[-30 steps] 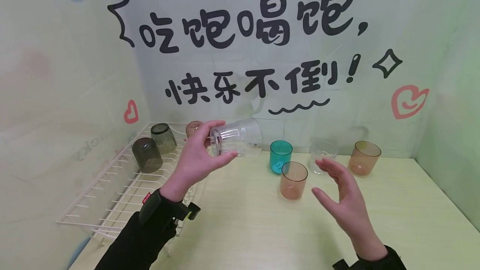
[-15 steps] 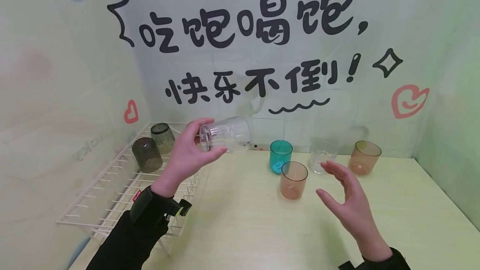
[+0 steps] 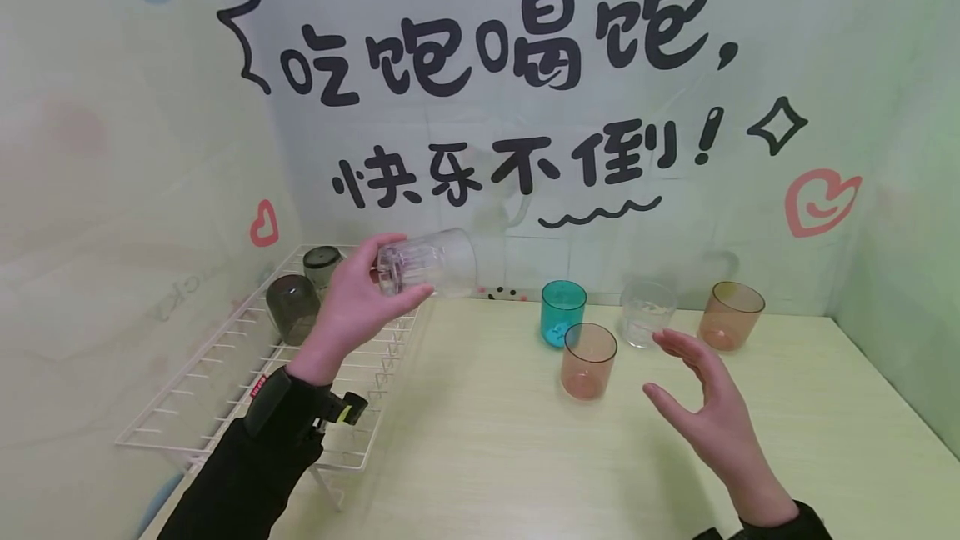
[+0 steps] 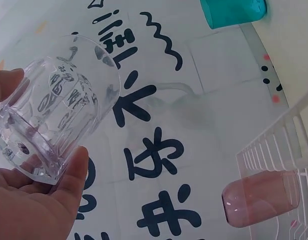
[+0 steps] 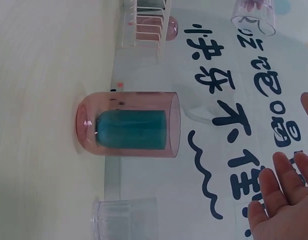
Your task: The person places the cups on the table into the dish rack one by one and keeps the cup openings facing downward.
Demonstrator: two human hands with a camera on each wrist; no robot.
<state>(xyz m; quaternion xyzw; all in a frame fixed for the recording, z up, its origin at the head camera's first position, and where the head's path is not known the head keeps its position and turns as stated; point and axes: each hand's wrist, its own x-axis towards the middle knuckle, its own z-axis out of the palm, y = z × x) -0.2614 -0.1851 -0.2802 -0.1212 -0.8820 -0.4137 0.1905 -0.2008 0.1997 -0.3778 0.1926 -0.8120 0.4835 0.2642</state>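
Note:
In the head view my left hand (image 3: 348, 307) grips a clear drinking glass (image 3: 442, 263) near its thick base. The glass lies almost sideways, mouth to the right, raised over the right side of a white wire rack (image 3: 345, 468). The left wrist view shows fingers and thumb around its faceted lower part. My right hand (image 3: 712, 419) is held over the table at the right, fingers and thumb spread apart with nothing between them. Nearest to it are a pink glass (image 3: 588, 369) and another clear glass (image 3: 641, 319), both upright.
Two dark grey glasses (image 3: 291, 307) stand upside down on the rack. A pink glass (image 4: 261, 200) is also on it, seen in the left wrist view. On the table (image 3: 495, 457) are a teal glass (image 3: 562, 311) and an amber glass (image 3: 727, 319) by the lettered back wall (image 3: 450, 123).
My left hand has moved left with the clear glass, toward the rack. The right hand has drifted slightly right and down, staying spread.

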